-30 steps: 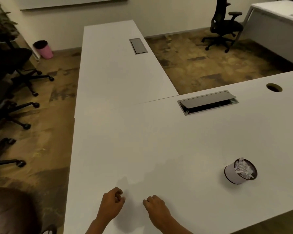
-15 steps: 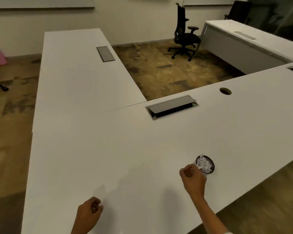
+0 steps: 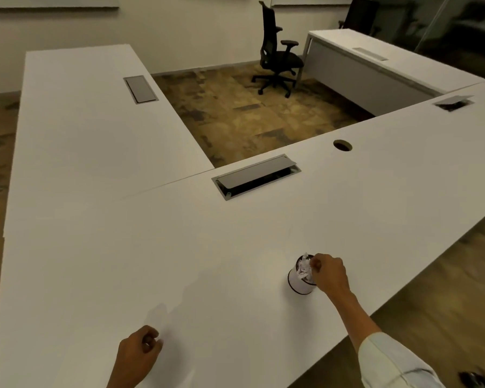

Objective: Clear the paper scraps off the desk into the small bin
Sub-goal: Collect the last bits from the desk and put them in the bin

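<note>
Hovering right hand (image 3: 329,273) over round bin (image 3: 298,284) of crumpled paper (image 3: 303,268).

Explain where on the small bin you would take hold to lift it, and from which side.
Grip the small bin around its round side wall, below the rim, coming from its left. It stands upright with paper scraps heaped at the mouth, so a top grip looks poor, and the right hand already covers its right side.
</note>
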The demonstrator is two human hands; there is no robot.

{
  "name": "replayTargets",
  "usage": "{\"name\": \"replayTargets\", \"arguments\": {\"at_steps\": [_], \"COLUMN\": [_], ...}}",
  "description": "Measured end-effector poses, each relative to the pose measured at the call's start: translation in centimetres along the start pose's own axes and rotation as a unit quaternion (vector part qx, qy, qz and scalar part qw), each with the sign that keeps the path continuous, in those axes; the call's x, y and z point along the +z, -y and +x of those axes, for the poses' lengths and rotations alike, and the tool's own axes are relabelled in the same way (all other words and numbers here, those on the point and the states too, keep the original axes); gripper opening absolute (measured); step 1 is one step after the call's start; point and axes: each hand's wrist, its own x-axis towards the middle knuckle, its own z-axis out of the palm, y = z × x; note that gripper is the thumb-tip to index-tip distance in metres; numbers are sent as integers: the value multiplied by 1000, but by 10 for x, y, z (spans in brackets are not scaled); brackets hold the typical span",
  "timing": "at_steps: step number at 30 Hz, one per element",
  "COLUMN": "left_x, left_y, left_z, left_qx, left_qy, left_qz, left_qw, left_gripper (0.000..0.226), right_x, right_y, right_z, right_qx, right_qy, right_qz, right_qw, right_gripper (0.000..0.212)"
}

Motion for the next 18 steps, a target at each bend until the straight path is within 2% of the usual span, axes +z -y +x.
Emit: {"name": "replayTargets", "arguments": {"at_steps": [4,6,11,18], "left_x": [6,10,23,29], "left_y": [-11,-18,-36,-39], "left_z": [1,2,3,-5], "left_qx": [12,17,37,28], "left_qy": [8,11,22,12], "left_qz": [4,6,6,-6], "left_qw": [1000,1000,999,1000], "left_gripper": [22,22,21,24], "right_x": [-13,-14,7,-2], "right_y": [0,2,12,-6], "right_z": [3,2,-3,19], "right_qx": [-15,-36,-41,-10], "right_qy": [-42,-52,66,112], "right_qz": [-24,-1,-42,-8], "right_qw": [999,998,996,994], "right_gripper": [19,14,14,15]}}
